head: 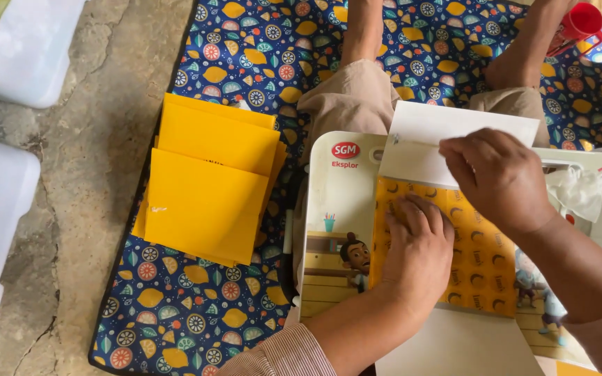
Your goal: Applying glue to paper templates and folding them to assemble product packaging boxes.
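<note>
Pressing flat with spread fingers, the left hand (418, 244) rests palm-down on a yellow patterned sheet (479, 268), holding nothing. That sheet lies on a small lap table (332, 209) with a cartoon print, set across the person's knees. A white paper panel (458, 348) sits at the table's near edge, just below the yellow sheet. A striped sleeve (287, 355) covers the left forearm at the bottom of the view.

Just beyond, the right hand (499, 177) pinches the lower edge of a white paper flap (426, 139), fingers closed on it, where it meets the yellow sheet's far edge. A crumpled clear plastic scrap (580, 191) lies at the table's right edge.

Left of the table, a stack of plain yellow envelopes (207, 184) rests on a dark blue floor mat (175, 313) patterned with lemons. Farther off, a red cup (580, 24) stands at the mat's far right corner. White plastic tubs (1, 209) sit on the stone floor (92, 174) at left.
</note>
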